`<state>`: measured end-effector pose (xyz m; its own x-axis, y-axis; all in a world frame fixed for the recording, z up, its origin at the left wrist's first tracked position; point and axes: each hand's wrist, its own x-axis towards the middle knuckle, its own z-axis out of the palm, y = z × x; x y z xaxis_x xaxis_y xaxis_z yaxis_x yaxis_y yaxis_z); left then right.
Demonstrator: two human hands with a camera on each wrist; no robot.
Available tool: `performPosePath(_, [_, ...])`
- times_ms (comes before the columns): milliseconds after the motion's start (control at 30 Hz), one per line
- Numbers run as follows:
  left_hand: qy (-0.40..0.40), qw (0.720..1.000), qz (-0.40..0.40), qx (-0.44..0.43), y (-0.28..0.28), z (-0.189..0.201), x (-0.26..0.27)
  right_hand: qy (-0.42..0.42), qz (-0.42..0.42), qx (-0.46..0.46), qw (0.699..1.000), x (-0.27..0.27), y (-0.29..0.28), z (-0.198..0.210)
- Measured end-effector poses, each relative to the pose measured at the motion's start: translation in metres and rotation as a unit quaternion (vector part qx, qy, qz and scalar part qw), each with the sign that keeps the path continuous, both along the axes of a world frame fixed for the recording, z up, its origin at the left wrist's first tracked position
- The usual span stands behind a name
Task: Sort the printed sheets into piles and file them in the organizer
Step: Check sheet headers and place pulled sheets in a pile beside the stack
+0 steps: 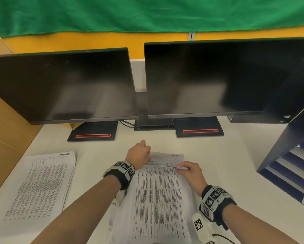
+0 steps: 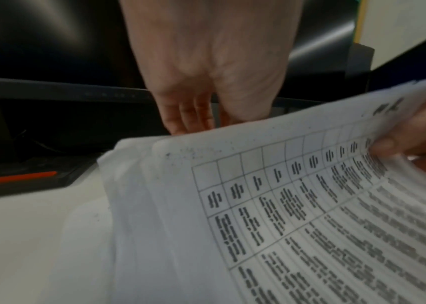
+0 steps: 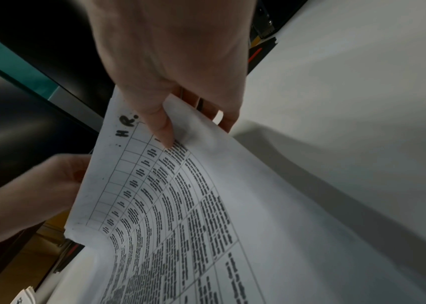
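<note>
A stack of printed table sheets (image 1: 158, 199) lies in front of me on the white desk (image 1: 227, 155). My right hand (image 1: 184, 167) pinches the far right corner of its upper sheets between thumb and fingers and lifts them. The top sheet (image 3: 180, 205) is marked "HR." by hand. My left hand (image 1: 146, 155) is at the far left corner. Its fingers (image 2: 188, 117) reach down straight behind the raised edge, tips hidden by the paper (image 2: 284, 205). A second pile (image 1: 40, 184) with a handwritten heading lies flat at the left. The dark blue organizer (image 1: 288, 147) stands at the right.
Two dark monitors (image 1: 63, 85) (image 1: 218, 76) on black bases stand across the back of the desk. A cardboard box (image 1: 5, 134) borders the left side. The organizer's slanted shelves (image 1: 292, 166) face me from the right.
</note>
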<state>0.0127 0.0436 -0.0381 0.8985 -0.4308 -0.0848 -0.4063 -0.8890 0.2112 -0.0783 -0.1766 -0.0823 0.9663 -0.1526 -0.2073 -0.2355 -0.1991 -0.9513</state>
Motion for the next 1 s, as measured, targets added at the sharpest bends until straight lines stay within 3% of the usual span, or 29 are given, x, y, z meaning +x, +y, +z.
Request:
performPosePath(133, [-0.107,0.986,-0.098,0.085,-0.002,0.004,-0.003,-0.007,0.007,-0.009,1.0,-0.002,0.0,0.003])
performPosePath(267, [-0.103,0.975,-0.147,0.127,0.0,0.005,-0.007,-0.005,0.022,-0.01,1.0,-0.002,0.0,0.006])
performPosePath(400, [-0.094,0.975,-0.147,0.135,0.005,0.013,-0.011,-0.005,0.026,-0.012,1.0,0.001,-0.001,0.008])
performPosePath(500, [-0.097,0.984,-0.125,0.086,0.005,0.025,-0.014,-0.008,0.029,-0.011,0.999,0.002,0.0,0.012])
performPosePath(600, [-0.129,0.988,-0.077,0.022,0.002,0.065,-0.012,0.001,0.034,0.0,0.999,0.004,0.001,0.015])
performPosePath(733, [-0.257,0.964,-0.004,-0.068,0.023,0.14,0.008,0.053,0.058,-0.056,0.995,0.005,-0.001,0.003])
performPosePath(800, [-0.275,0.95,0.032,-0.146,0.042,0.174,0.018,0.082,0.076,-0.078,0.991,0.008,-0.005,-0.013])
performPosePath(900, [-0.231,0.933,0.07,-0.266,0.073,0.209,0.035,0.086,0.079,-0.073,0.99,0.01,-0.004,-0.016])
performPosePath(1000, [-0.12,0.951,0.07,-0.275,0.105,0.214,0.048,0.075,0.081,-0.031,0.993,0.008,-0.002,-0.002])
